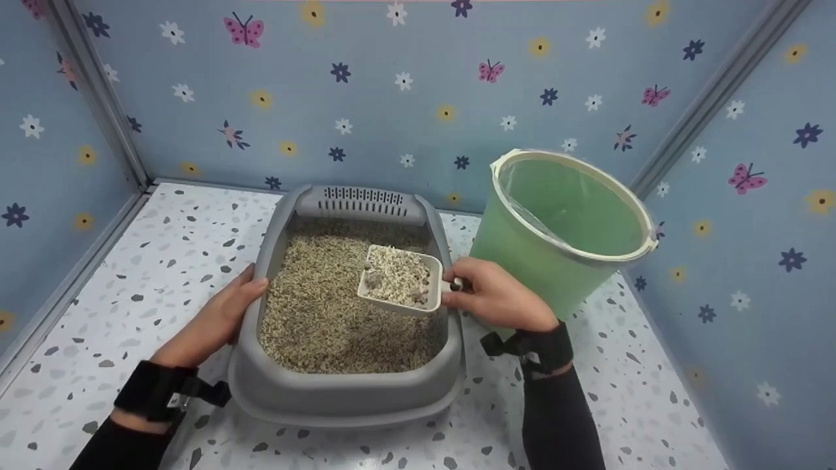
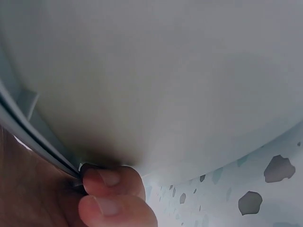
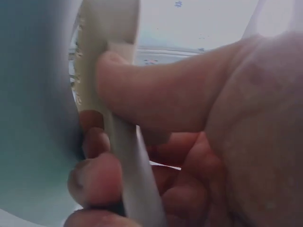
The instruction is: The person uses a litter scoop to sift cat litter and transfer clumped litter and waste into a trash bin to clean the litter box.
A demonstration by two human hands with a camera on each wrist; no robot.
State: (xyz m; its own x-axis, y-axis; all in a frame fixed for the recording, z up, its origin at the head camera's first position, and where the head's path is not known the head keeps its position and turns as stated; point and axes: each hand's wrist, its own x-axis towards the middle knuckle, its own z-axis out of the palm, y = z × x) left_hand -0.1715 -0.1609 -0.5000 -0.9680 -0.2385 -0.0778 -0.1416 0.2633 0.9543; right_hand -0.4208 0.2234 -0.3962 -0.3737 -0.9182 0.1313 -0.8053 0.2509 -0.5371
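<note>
A grey litter box (image 1: 346, 398) full of tan litter granules (image 1: 313, 313) stands on the table. My left hand (image 1: 219, 313) grips its left rim, thumb on top; in the left wrist view the curled fingers (image 2: 116, 198) show beneath the rim. My right hand (image 1: 493, 294) holds a white litter scoop (image 1: 434, 287) by its handle, over the right part of the box. Pale granules and a few greyish clumps (image 1: 374, 279) lie in the scoop. The right wrist view has the thumb and fingers wrapped round the scoop handle (image 3: 135, 175).
A green bucket (image 1: 522, 261) with a cream rim and a clear liner stands right of the box, close to my right hand. Flowered blue panels (image 1: 366, 98) enclose the speckled white tabletop (image 1: 163, 248) at the back and both sides.
</note>
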